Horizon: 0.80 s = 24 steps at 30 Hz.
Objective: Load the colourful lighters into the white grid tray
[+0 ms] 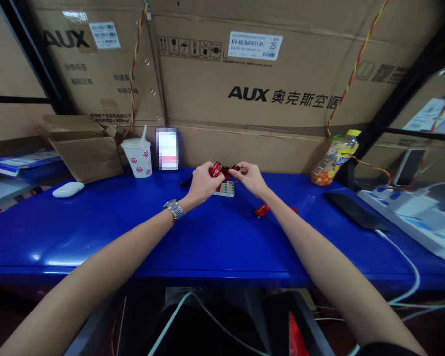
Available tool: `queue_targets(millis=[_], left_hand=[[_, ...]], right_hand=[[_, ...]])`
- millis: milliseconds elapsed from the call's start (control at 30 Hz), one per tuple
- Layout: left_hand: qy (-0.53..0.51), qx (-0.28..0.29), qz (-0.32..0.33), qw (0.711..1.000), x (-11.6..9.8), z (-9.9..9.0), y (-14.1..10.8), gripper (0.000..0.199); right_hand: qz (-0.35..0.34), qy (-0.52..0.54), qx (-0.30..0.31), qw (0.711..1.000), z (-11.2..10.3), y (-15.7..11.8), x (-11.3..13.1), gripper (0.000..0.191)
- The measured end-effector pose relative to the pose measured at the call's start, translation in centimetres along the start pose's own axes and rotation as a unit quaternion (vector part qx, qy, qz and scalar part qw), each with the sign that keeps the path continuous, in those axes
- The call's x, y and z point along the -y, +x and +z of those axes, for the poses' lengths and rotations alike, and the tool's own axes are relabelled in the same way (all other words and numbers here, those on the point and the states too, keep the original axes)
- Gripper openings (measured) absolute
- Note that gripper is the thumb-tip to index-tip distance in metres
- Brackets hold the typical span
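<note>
The left hand (206, 184) and right hand (251, 179) are working together above the blue counter (96, 237), their fingers (242, 170) pinching almost shut on a small red toy car (221, 171), possibly two pieces, as the hands hide much of it. It is hanging just over a gray plastic tray (224, 189). A second red toy car (261, 210) is lying untouched on the counter, off to the right.

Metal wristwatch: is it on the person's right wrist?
No, the metal wristwatch is worn just above the left hand.

Storeroom, blue bench (96, 242), stacked AUX cartons (244, 94)
</note>
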<state>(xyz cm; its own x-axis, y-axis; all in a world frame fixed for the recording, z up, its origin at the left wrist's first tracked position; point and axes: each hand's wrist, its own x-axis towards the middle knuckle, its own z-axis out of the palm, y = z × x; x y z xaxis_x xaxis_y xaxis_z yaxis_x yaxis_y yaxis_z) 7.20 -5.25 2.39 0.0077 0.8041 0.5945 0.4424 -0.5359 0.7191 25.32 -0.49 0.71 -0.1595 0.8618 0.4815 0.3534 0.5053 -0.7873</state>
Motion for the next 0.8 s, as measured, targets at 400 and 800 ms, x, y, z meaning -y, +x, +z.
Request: queue_targets(millis=[400, 800], left_hand=[[0.025, 0.022, -0.004, 0.999, -0.5, -0.2, -0.1, 0.022], [0.056, 0.055, -0.017, 0.997, -1.2, -0.4, -0.3, 0.019]], right_hand=[[-0.036, -0.099, 0.015, 0.994, 0.5, -0.1, 0.1, 0.017], [-0.054, -0.135, -0.043, 0.988, 0.6, -0.6, 2.0, 0.018]])
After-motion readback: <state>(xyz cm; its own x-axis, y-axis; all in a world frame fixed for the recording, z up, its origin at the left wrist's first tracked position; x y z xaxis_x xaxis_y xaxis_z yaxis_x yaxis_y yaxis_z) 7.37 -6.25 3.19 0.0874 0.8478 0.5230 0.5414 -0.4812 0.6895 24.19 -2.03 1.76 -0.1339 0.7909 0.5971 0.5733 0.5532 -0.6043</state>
